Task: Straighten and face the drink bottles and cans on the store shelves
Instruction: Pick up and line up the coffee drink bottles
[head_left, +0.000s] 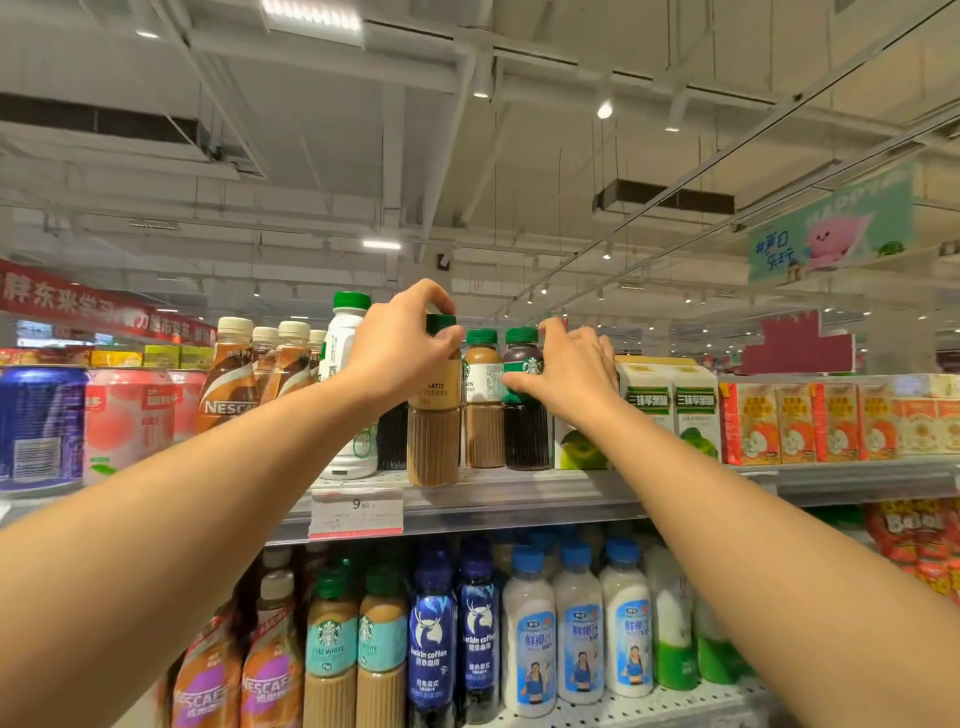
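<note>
**Bottles on top shelf being faced, both hands engaged**

Head view, the only one supplied. Coffee bottles are seen in a short row at the middle of the top shelf (519, 499), above a white price tag (356, 512).

- Left hand (400, 353): curled over the green cap and shoulder of the latte bottle (434, 415), which is gripped from above. This bottle stands at the shelf's front edge, ahead of its neighbours, label partly readable.
- Right hand (566, 374): fingers wrapped round the label band of the dark coffee bottle (525, 410), thumb at the front. The bottle stands upright, logo facing out.
- Between the two, a third brown bottle (484, 405) is left untouched, its label turned a little to one side.
- Tall white bottle (345, 389) stands just left of the latte bottle; green-apple cartons (670, 410) just right of the dark one. Cans (41, 426) sit at far left.

Handling, as judged: bottles are full, so moderately heavy and top-steady; ribbed lower bodies look stiff plastic, sleeves smooth and possibly slippery. A hold at the cap or shoulder suits twisting; the ribbed body is better taken for sliding. Tipping against neighbours is the likely risk.
</note>
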